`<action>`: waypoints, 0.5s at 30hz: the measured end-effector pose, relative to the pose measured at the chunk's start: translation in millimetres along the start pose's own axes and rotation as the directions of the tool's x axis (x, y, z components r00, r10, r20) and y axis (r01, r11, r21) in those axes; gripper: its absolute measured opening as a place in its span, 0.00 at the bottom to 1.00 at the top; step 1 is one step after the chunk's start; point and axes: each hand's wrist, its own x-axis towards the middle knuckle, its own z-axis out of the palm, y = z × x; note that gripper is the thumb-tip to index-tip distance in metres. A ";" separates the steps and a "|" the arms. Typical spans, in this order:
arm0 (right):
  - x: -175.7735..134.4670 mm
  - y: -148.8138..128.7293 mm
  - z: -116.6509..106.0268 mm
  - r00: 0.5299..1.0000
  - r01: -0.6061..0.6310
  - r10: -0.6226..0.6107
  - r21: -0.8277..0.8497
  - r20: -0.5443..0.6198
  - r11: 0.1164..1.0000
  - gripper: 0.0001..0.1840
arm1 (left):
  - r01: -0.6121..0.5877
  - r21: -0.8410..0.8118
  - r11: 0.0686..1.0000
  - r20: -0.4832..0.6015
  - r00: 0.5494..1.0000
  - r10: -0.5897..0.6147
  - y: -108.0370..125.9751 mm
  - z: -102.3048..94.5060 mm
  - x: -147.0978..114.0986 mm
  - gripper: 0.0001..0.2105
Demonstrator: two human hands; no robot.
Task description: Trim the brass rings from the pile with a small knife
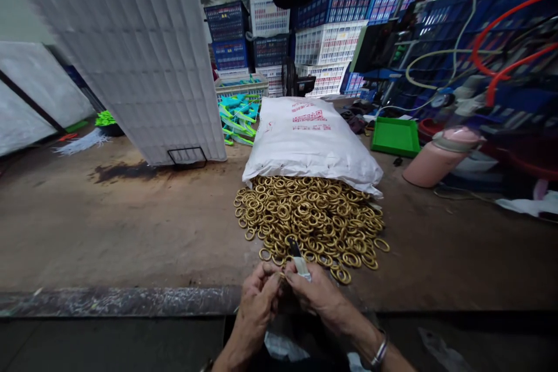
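My right hand is closed around a small knife with a dark blade and a pale wrapped handle; the blade points away from me, towards the pile. My left hand is closed in a pinch, its fingertips meeting those of the right hand at the table's front edge. Between the fingertips shows a bit of gold, seemingly a ring, mostly hidden by the fingers. Just beyond both hands lies a heap of gold rings, spilling from under a white sack with red print.
A tall white ribbed panel stands at the left on a black wire stand. Green and teal plastic parts lie behind it. To the right are a green tray and a pink bottle. Stacked crates fill the back.
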 end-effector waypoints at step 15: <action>11.0 6.6 0.8 0.977 0.120 -0.167 -0.307 -0.131 0.944 0.11 | 0.003 0.032 0.999 0.155 0.988 -0.008 -9.1 -5.2 -0.9 0.17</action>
